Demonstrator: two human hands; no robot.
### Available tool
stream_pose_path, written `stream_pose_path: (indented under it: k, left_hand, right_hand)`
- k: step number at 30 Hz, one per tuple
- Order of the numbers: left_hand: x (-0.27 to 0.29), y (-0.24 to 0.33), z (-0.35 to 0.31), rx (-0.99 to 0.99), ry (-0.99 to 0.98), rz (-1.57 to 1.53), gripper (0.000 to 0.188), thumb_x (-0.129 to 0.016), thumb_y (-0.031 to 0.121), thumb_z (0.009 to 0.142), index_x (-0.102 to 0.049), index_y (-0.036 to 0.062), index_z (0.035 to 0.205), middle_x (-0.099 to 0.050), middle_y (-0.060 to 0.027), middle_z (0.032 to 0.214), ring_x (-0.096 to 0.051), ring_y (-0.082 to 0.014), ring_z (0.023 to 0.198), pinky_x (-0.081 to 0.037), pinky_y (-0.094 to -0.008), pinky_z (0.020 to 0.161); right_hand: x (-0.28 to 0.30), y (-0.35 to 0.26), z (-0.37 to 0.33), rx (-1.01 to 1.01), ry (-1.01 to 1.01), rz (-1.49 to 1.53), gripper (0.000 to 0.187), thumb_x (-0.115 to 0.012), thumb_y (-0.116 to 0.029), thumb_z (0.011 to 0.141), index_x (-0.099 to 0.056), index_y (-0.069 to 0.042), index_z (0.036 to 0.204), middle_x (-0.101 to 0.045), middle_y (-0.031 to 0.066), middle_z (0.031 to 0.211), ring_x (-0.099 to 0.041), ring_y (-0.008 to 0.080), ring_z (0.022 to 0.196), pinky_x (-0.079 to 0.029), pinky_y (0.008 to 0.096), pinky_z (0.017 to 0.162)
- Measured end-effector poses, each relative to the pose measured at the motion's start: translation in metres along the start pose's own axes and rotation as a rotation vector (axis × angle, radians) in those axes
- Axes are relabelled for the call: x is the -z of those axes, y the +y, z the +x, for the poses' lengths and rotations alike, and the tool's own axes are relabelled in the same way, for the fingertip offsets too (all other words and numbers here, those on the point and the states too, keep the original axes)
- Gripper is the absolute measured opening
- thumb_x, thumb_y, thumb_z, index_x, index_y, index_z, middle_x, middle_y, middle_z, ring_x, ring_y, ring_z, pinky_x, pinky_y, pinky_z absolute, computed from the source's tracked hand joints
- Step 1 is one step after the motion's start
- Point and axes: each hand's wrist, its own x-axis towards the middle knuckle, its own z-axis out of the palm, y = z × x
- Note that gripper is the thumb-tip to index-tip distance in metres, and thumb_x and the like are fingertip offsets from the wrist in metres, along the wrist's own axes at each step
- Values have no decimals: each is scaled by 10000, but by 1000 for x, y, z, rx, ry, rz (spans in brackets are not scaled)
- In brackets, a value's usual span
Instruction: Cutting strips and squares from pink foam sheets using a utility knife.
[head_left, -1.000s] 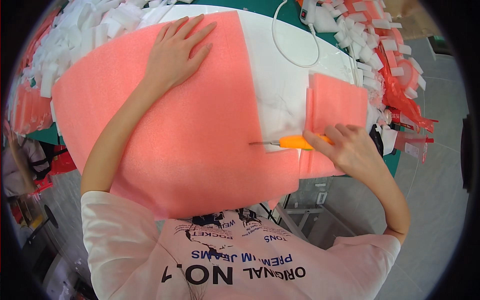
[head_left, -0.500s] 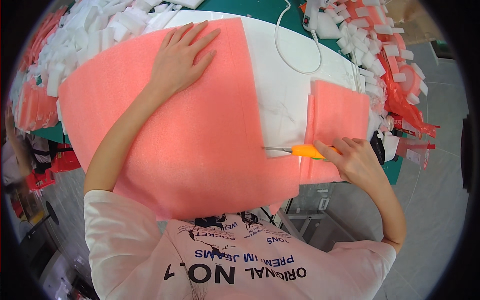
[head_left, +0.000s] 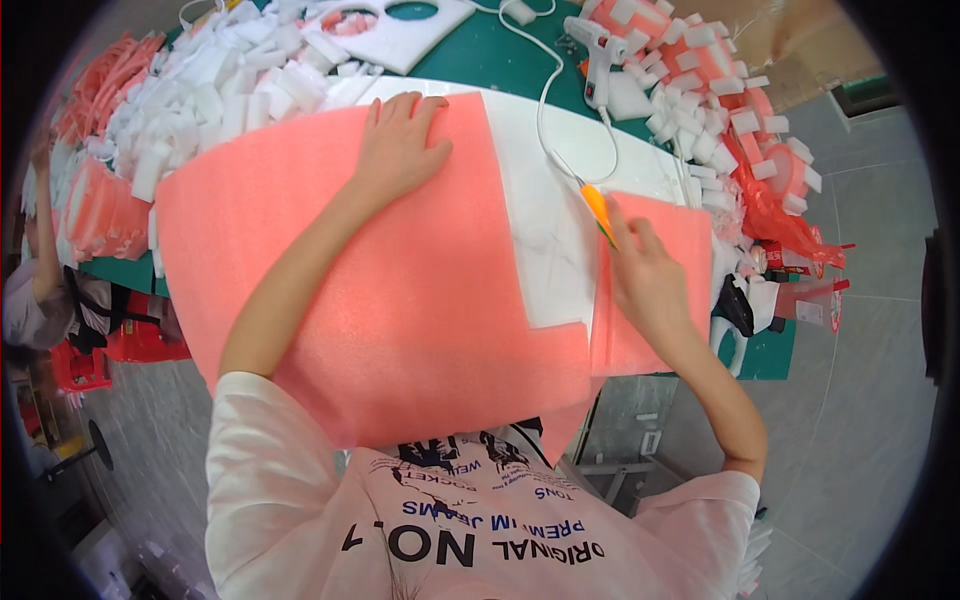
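One orange knife (head_left: 597, 212) within right hand (head_left: 645, 275) grip

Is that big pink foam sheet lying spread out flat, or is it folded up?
Spread flat. The pink foam sheet lies open over the white board, its near edge overhanging the table; the left hand presses it down with fingers splayed.

Pink foam sheet (head_left: 400, 290), orange knife (head_left: 598, 212), white board (head_left: 545, 215), green tabletop (head_left: 490, 55), white scraps (head_left: 230, 85).
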Motion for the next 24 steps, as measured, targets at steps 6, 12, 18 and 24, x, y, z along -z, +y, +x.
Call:
stream_pose_path:
  k: [6, 12, 18, 24]
  left_hand:
    - [-14, 3, 15, 103, 242, -102, 301, -554, 245, 762, -552, 76, 1011, -498, -107, 962, -446, -259, 946, -330, -402, 831]
    - [-12, 0, 17, 153, 353, -274, 239, -561, 269, 767, -574, 75, 905, -507, -65, 916, -452, -231, 906, -315, -368, 800]
    - [-6, 0, 19, 155, 314, -347, 244, -549, 297, 788, -566, 96, 926, -566, -46, 881, -492, -209, 871, -298, -356, 798]
    - [-14, -1, 14, 118, 261, -219, 292, -570, 303, 761, -559, 99, 970, -557, -52, 930, -489, -207, 896, -299, -369, 807]
  right_hand:
    - [-38, -35, 54, 55, 113, -159, 458, -528, -106, 780, -417, -38, 1220, -474, 107, 900, -504, 224, 744, -457, 361, 578]
    - [-46, -47, 118, 125, 450, 230, 474, -588, -189, 764, -444, 1, 1173, -504, 136, 980, -499, 240, 851, -442, 351, 675]
    - [-46, -53, 198, -229, 49, 1050, 313, -599, -167, 769, -547, 30, 1006, -600, 94, 847, -569, 164, 743, -456, 277, 623]
    - [-17, -35, 193, -241, -14, 1287, 168, -586, -132, 773, -610, 6, 866, -611, 56, 746, -575, 100, 671, -455, 215, 573]
